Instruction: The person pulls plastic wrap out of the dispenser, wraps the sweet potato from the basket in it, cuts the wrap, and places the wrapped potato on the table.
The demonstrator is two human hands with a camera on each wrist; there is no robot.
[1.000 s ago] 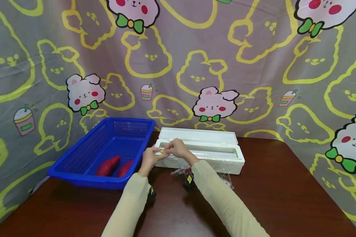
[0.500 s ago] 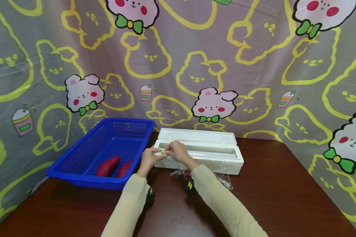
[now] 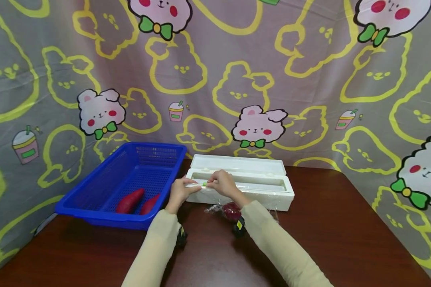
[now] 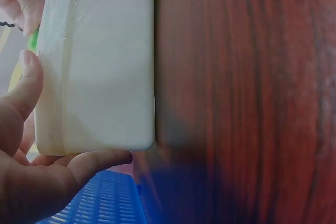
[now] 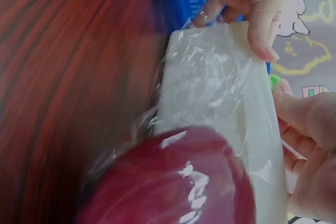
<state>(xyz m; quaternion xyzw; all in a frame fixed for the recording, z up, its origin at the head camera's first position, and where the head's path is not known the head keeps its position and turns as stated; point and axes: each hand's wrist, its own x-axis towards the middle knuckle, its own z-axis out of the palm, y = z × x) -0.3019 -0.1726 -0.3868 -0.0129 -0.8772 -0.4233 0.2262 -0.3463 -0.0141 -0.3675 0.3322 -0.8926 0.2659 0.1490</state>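
Note:
A white cling film dispenser box [image 3: 251,199] stands on the table with its lid [image 3: 237,163] raised behind. My left hand [image 3: 178,194] grips its left end, thumb on the front top edge and fingers round the end face, as the left wrist view shows. Along that edge my right hand [image 3: 222,184] pinches a small green slide cutter [image 3: 204,184]. Clear film hangs down the box's front. In the right wrist view a dark red, rounded thing [image 5: 173,182], like a sweet potato, lies before the box with clear film over it. My right forearm partly hides it in the head view.
At the left stands a blue plastic basket [image 3: 111,220] with two red sweet potatoes [image 3: 130,201] inside, close to my left hand. Brown wooden table [image 3: 330,223] extends to the right and front. A patterned cloth [image 3: 208,71] hangs behind.
My right hand has slid a little to the right along the box's front edge, with the green slide cutter. More of the red thing shows now. The left hand stays at the box's end.

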